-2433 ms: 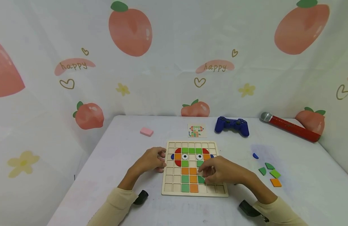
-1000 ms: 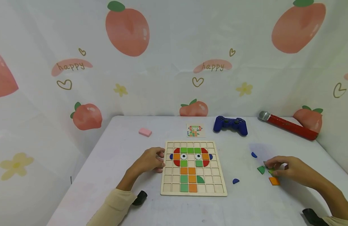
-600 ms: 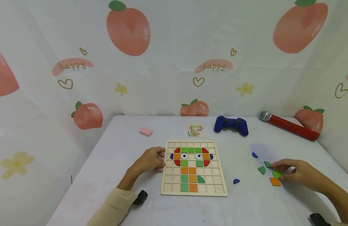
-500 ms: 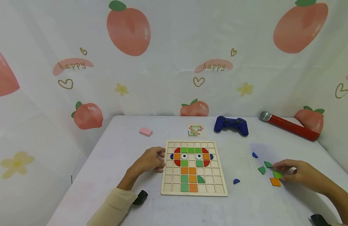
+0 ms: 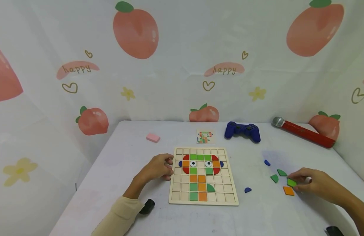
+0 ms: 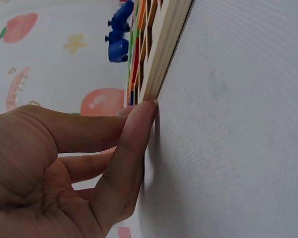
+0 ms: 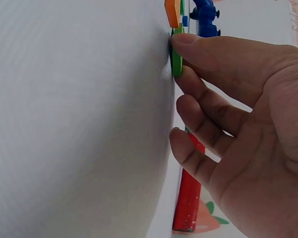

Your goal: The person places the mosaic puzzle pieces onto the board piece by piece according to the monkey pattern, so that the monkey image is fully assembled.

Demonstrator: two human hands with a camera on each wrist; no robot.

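A wooden grid board [image 5: 176, 187] lies mid-table, with coloured tiles set in its cells as a figure with two eyes. My left hand [image 5: 156, 167] holds the board's left edge, its fingers curled and fingertips right at the rim in the left wrist view. At the right, my right hand [image 5: 314, 183] pinches a light green square tile [image 5: 291, 183] between thumb and fingers; in the right wrist view the tile [image 7: 177, 57] stands on edge close to the tabletop. Beside that hand lie an orange square tile [image 5: 288, 190] and two green quarter-round tiles [image 5: 282, 172].
One blue half-round tile [image 5: 248, 190] lies right of the board, another blue half-round [image 5: 267, 162] farther back. Behind the board are a pattern card [image 5: 206, 136], a pink block [image 5: 153, 137], a blue game controller [image 5: 242, 131] and a red microphone [image 5: 307, 133].
My right hand has left the green quarter-round tile on the board, moved right to the loose tiles and taken hold of the light green square, shifting it slightly. The left hand stays at the board.
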